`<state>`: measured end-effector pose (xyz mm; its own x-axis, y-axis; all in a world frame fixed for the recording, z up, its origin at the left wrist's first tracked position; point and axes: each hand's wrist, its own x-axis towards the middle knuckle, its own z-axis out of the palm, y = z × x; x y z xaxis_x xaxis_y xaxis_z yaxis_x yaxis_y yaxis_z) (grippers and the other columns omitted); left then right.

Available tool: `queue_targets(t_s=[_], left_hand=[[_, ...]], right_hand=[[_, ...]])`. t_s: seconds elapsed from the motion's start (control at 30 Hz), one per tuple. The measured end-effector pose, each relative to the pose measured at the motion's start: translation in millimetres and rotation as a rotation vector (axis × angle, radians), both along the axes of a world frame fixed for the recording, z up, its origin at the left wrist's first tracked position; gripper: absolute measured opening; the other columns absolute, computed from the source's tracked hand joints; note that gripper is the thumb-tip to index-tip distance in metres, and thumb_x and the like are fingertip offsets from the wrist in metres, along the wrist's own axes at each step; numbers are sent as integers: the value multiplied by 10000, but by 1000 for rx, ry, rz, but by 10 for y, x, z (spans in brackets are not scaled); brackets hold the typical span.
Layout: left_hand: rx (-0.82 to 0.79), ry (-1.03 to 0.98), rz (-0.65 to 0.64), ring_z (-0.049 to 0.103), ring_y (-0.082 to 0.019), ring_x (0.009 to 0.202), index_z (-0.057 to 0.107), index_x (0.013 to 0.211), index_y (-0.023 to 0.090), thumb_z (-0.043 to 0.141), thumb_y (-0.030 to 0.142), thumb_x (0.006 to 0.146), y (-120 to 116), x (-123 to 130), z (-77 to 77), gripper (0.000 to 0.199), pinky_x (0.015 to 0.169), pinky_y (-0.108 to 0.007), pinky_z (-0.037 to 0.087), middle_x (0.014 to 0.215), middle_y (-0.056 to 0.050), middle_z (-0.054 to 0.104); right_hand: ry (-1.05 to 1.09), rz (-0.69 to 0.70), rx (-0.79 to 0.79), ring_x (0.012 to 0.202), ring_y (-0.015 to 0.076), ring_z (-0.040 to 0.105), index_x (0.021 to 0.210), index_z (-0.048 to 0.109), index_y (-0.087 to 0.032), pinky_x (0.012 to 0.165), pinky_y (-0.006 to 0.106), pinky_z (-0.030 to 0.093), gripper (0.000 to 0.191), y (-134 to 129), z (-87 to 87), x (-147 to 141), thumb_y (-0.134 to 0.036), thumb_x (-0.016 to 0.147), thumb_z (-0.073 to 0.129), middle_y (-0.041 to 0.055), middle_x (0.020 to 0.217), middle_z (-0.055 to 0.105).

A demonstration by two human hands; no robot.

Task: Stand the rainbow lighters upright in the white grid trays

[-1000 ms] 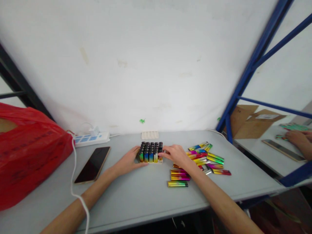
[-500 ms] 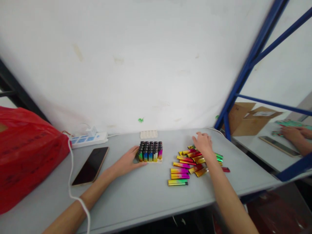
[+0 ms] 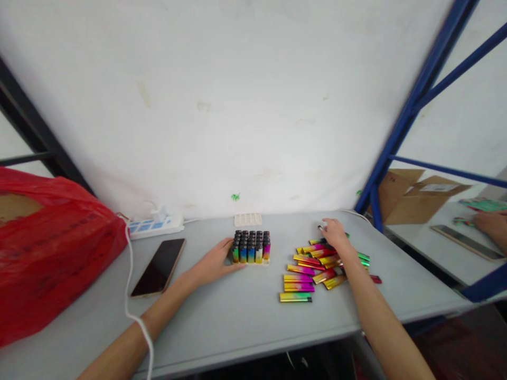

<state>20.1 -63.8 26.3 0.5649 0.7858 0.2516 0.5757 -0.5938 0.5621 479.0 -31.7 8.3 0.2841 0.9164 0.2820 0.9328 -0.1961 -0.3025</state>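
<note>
steadying a nearly full tray of upright lighters [image 3: 251, 249] at frame centre, left hand [image 3: 214, 264] rests flat against it; right hand [image 3: 335, 234] pinches one from the loose pile [image 3: 317, 266] lower right, about fifteen unloaded.

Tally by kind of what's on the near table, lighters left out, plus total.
Phone: 1
Power strip: 1
Red bag: 1
Full lighter tray: 1
Empty white tray: 1
Total: 5
</note>
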Motion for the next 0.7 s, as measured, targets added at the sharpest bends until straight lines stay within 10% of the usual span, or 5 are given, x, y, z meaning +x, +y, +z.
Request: queue_targets(t_s=[0.37, 0.7], left_hand=[[-12, 18, 12, 595, -390, 1408, 600, 1454, 171, 802, 575, 861, 16, -5, -30, 745, 1255, -536, 437, 1515, -177, 621], [-1, 6, 6, 604, -396, 1394, 606, 1441, 167, 798, 595, 860, 25, -12, -34, 747, 1250, -536, 442, 1494, -171, 637]], right_hand=[[173, 92, 157, 1116, 285, 742, 1296, 762, -128, 1078, 431, 524, 455, 12, 99, -65, -141, 852, 664, 158, 1162, 808], [1338, 412, 296, 1038, 259, 754, 1263, 748, -218, 877, 363, 559, 717, -228, 308, -730, -488, 635, 964, 96, 1070, 822]])
